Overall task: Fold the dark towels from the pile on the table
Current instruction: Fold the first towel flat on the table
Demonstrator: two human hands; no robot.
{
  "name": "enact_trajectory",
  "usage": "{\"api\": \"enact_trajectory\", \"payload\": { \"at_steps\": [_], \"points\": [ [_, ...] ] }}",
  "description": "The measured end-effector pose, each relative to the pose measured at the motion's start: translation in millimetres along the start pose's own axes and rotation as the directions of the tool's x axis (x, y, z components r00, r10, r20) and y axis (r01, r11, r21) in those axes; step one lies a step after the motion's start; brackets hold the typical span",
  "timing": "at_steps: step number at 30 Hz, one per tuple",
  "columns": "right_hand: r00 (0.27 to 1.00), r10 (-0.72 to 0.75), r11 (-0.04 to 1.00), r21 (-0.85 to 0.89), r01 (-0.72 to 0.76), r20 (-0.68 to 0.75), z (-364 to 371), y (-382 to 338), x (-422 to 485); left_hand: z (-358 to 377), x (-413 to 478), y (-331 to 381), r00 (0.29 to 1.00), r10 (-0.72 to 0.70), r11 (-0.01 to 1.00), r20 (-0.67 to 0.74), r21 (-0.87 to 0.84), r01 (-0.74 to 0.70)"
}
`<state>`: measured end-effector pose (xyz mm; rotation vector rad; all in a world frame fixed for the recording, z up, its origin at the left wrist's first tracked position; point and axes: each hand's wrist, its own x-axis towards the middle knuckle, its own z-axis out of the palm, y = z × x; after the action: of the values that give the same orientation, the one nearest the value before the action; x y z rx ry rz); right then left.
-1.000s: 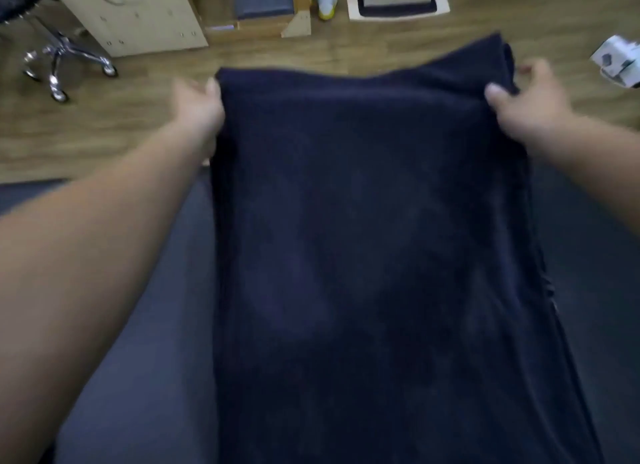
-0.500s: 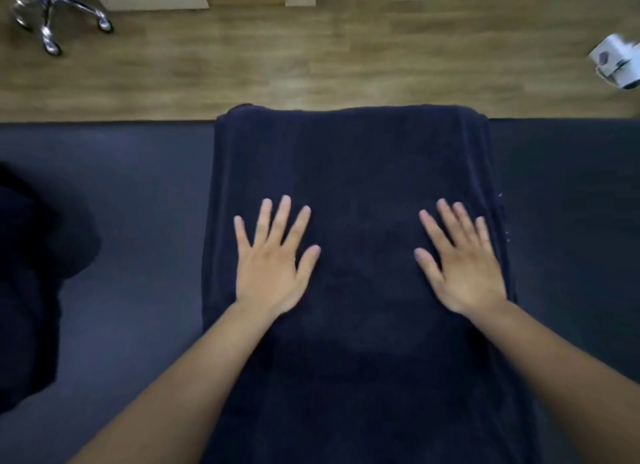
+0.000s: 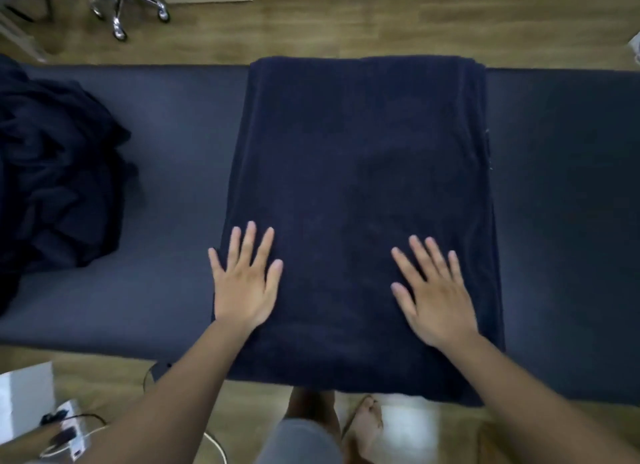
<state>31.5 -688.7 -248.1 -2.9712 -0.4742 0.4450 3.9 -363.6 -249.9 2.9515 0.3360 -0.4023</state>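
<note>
Your left hand (image 3: 244, 290) and right hand (image 3: 437, 299) lie flat, empty, on the navy terry towel (image 3: 363, 172); dragging could bunch it.

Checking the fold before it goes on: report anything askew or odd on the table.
Nothing damaged or spilled. The spread towel overhangs the near edge of the table, and along its right side the layers appear slightly offset rather than flush.
</note>
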Motion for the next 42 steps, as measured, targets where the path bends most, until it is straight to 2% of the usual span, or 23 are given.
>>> {"api": "enact_trajectory", "payload": {
  "at_steps": [3,6,9,12,13,14,15,16,17,18,19,20,21,23,24,25,27,30,32,34,36,39,42],
  "points": [
    [0.976,0.216,0.976,0.031,-0.217,0.036,0.0,26.1,-27.8,7.5,-29.0,-11.7,0.993,-0.119,0.988,0.003,-0.100,0.118],
    [0.922,0.383,0.908,0.159,-0.387,0.057,3.4,36.6,-67.0,14.2,-66.3,-22.5,0.990,-0.142,0.976,0.001,-0.167,0.141],
    [0.886,0.461,0.833,0.324,-0.449,0.045,12.7,35.6,-108.5,25.3,-104.8,-30.1,0.990,-0.141,0.977,-0.004,-0.163,0.139],
    [0.843,0.536,0.779,0.369,-0.508,0.029,22.5,16.2,-144.5,32.7,-139.7,-21.6,0.982,-0.189,0.978,0.010,-0.089,0.189],
    [0.832,0.555,0.774,0.369,-0.514,-0.005,23.7,4.0,-151.3,33.4,-148.9,-11.7,0.988,-0.156,0.986,-0.008,-0.059,0.156],
    [0.857,0.510,0.818,0.345,-0.460,-0.066,24.1,-9.4,-154.9,33.9,-155.9,-0.1,0.998,-0.055,0.998,-0.040,-0.039,0.054],
    [0.913,0.385,0.898,0.281,-0.338,-0.132,26.2,-23.0,-156.4,35.8,-161.4,11.3,0.992,0.109,0.994,-0.067,-0.002,-0.110],
    [0.963,0.219,0.963,0.191,-0.188,-0.157,30.2,-34.6,-158.1,39.6,-165.5,19.7,0.955,0.287,0.958,-0.076,0.052,-0.284],
    [0.985,0.083,0.990,0.126,-0.064,-0.152,35.5,-41.9,-159.3,41.4,-165.6,20.9,0.910,0.407,0.913,-0.074,0.071,-0.402],
    [0.989,0.040,0.993,0.117,-0.023,-0.145,37.2,-42.8,-159.4,39.0,-163.3,14.8,0.895,0.435,0.900,-0.094,0.046,-0.433],
    [0.983,0.105,0.984,0.158,-0.081,-0.149,37.3,-37.0,-159.6,35.3,-160.3,3.2,0.913,0.378,0.923,-0.150,-0.006,-0.384],
    [0.957,0.248,0.952,0.220,-0.211,-0.153,35.3,-28.1,-160.9,31.3,-158.5,-12.1,0.948,0.245,0.963,-0.204,-0.065,-0.263],
    [0.899,0.425,0.876,0.301,-0.378,-0.108,31.4,-16.1,-164.5,26.0,-158.2,-29.1,0.974,0.068,0.986,-0.216,-0.133,-0.098],
    [0.715,0.690,0.601,0.458,-0.655,0.116,26.6,9.4,-172.0,16.4,-158.1,-59.3,0.961,-0.265,0.923,-0.074,-0.308,0.231],
    [0.639,0.727,0.471,0.495,-0.730,0.250,27.5,18.0,-175.3,14.0,-158.1,-65.8,0.923,-0.382,0.841,0.042,-0.399,0.366],
    [0.606,0.723,0.400,0.514,-0.759,0.331,29.6,24.6,-176.3,14.0,-158.2,-66.7,0.884,-0.444,0.747,0.145,-0.486,0.454],
    [0.572,0.707,0.303,0.553,-0.776,0.416,34.1,29.5,-172.7,20.8,-161.7,-58.3,0.841,-0.486,0.605,0.236,-0.604,0.519],
    [0.573,0.622,0.025,0.718,-0.696,0.534,30.7,21.7,-164.5,30.2,-164.1,-46.6,0.794,-0.534,0.332,0.290,-0.792,0.512],
    [0.568,0.526,-0.109,0.712,-0.693,0.633,25.8,15.5,-158.5,34.8,-161.0,-43.8,0.795,-0.510,0.228,0.328,-0.840,0.493],
    [0.602,0.465,-0.068,0.704,-0.707,0.649,32.7,14.5,-158.2,37.6,-162.0,-40.1,0.820,-0.387,0.232,0.421,-0.817,0.529],
    [0.637,0.495,0.004,0.732,-0.681,0.590,38.1,12.5,-163.9,41.5,-171.3,-38.4,0.827,-0.263,0.264,0.497,-0.787,0.557],
    [0.670,0.534,0.044,0.774,-0.631,0.516,40.7,16.8,-184.6,38.8,-192.5,-45.9,0.836,-0.215,0.306,0.506,-0.778,0.549],
    [0.716,0.385,0.064,0.757,-0.650,0.582,40.9,26.0,-213.1,35.3,-214.3,-59.6,0.833,-0.192,0.255,0.519,-0.793,0.553]
  ]
}}
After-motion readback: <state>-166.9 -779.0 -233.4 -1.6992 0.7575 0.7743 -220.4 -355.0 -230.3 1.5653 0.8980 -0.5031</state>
